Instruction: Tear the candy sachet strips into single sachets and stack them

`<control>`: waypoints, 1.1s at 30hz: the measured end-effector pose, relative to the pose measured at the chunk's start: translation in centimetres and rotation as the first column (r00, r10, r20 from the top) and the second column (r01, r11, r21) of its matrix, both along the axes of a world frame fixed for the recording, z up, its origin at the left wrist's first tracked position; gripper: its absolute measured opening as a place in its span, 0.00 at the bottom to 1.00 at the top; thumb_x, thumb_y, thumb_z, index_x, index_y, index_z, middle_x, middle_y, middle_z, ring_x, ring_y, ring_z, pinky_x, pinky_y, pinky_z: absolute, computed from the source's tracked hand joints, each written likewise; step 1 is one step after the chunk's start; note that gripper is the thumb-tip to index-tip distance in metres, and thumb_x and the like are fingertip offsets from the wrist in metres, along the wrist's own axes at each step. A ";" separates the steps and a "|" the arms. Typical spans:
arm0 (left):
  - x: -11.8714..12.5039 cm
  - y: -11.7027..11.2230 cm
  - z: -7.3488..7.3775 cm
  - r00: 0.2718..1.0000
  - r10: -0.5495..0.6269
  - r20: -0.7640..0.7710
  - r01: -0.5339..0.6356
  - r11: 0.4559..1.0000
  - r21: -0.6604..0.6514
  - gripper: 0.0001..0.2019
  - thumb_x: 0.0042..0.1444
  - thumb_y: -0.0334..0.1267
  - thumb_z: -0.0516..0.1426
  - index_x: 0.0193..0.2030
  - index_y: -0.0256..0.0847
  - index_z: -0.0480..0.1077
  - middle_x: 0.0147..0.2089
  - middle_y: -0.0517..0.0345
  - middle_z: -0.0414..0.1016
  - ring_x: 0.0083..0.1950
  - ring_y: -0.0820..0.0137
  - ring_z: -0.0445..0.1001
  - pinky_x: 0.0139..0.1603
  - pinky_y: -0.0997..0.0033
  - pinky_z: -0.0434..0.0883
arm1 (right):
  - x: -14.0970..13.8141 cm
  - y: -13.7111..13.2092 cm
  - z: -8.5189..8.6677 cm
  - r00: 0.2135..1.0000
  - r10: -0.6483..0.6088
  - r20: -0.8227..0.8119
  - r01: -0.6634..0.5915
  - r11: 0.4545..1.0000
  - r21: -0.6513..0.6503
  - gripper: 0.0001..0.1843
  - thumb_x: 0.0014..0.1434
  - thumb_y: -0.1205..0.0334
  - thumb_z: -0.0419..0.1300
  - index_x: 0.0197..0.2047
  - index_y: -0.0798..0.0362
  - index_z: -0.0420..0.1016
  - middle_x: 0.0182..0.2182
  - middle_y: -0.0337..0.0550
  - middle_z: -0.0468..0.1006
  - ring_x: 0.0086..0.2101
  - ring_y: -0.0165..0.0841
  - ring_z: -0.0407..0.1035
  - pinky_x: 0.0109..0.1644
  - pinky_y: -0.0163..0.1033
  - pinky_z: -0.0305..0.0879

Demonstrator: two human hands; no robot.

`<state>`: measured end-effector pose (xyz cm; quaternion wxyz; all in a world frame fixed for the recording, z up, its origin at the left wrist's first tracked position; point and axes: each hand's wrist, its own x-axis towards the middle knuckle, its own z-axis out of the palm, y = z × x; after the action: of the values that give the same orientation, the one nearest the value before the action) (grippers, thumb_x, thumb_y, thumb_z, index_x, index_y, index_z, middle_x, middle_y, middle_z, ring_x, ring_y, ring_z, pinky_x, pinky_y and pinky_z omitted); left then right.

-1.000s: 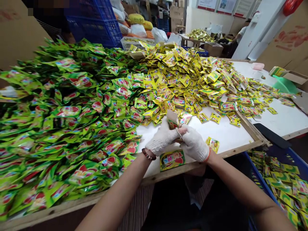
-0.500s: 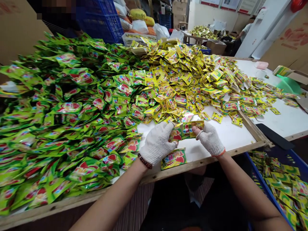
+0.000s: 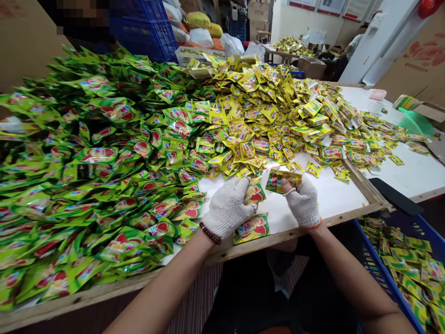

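My left hand (image 3: 230, 204), in a white knitted glove with bare fingertips, is closed on a green candy packet (image 3: 255, 192) with a red melon print. A yellow-green candy packet (image 3: 274, 181) is pinched between thumb and fingers of my right hand (image 3: 303, 200), gloved the same way. The two packets are a small gap apart above the white table top (image 3: 333, 199). Just below my left hand, another printed packet (image 3: 253, 228) lies flat by the table's wooden edge. A large heap of green packets (image 3: 104, 157) spreads to the left, and yellow packets (image 3: 264, 111) are piled ahead.
A blue crate (image 3: 410, 264) of yellow packets stands low at the right. A dark flat object (image 3: 395, 196) lies by the wooden rim (image 3: 365, 183). Stacked blue crates (image 3: 146, 30) rise behind the heap, where a person is partly visible. A green bowl-like item (image 3: 415, 123) sits far right.
My right hand has moved slightly right with its yellow-green packet, drawing it away from the packet in my left hand. The left hand has hardly moved.
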<state>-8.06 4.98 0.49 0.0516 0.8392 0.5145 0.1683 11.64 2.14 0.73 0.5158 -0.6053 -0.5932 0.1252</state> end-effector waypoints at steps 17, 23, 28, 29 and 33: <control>0.1 0.2 -1.1 0.983 -0.114 0.141 0.104 0.992 0.076 0.18 0.49 0.40 0.60 0.47 0.36 0.69 0.41 0.48 0.73 0.43 0.57 0.73 0.43 0.61 0.71 | -1.1 0.7 0.3 0.944 0.140 0.299 -0.090 0.980 -0.176 0.11 0.63 0.57 0.55 0.38 0.53 0.76 0.34 0.48 0.80 0.35 0.38 0.73 0.39 0.39 0.64; 0.3 0.2 -2.2 0.979 -0.146 0.141 0.126 0.982 0.138 0.24 0.49 0.41 0.61 0.53 0.35 0.67 0.45 0.45 0.75 0.46 0.56 0.74 0.46 0.59 0.72 | -1.1 0.8 0.7 0.900 0.161 0.404 -0.057 0.965 -0.258 0.09 0.61 0.58 0.58 0.40 0.54 0.76 0.37 0.50 0.81 0.38 0.41 0.73 0.41 0.40 0.64; 0.1 0.3 -1.8 0.987 -0.149 0.058 0.139 0.980 0.142 0.23 0.49 0.40 0.61 0.52 0.34 0.69 0.43 0.46 0.75 0.45 0.56 0.73 0.44 0.60 0.72 | 0.3 0.6 2.3 0.849 0.399 0.346 -0.246 0.878 -0.410 0.04 0.59 0.62 0.59 0.36 0.53 0.73 0.32 0.44 0.78 0.32 0.34 0.69 0.36 0.36 0.60; 0.1 0.3 -1.7 0.987 -0.150 0.056 0.140 0.980 0.144 0.23 0.49 0.40 0.61 0.52 0.34 0.69 0.44 0.45 0.74 0.45 0.56 0.73 0.45 0.60 0.72 | 0.8 0.5 2.6 0.854 0.419 0.308 -0.275 0.867 -0.416 0.04 0.59 0.62 0.59 0.35 0.53 0.71 0.30 0.41 0.76 0.30 0.32 0.66 0.34 0.35 0.59; 0.3 0.4 -1.7 0.985 -0.167 0.055 0.157 0.977 0.147 0.26 0.50 0.41 0.61 0.56 0.32 0.68 0.46 0.44 0.74 0.46 0.54 0.73 0.45 0.58 0.72 | 1.7 0.4 3.0 0.907 0.320 0.273 -0.209 0.905 -0.370 0.14 0.58 0.59 0.59 0.24 0.52 0.63 0.21 0.34 0.64 0.25 0.28 0.58 0.29 0.34 0.51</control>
<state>-7.77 5.36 -1.22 0.0226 0.8738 0.4292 0.2275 13.35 2.59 3.74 0.2784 -0.6084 -0.7183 0.1909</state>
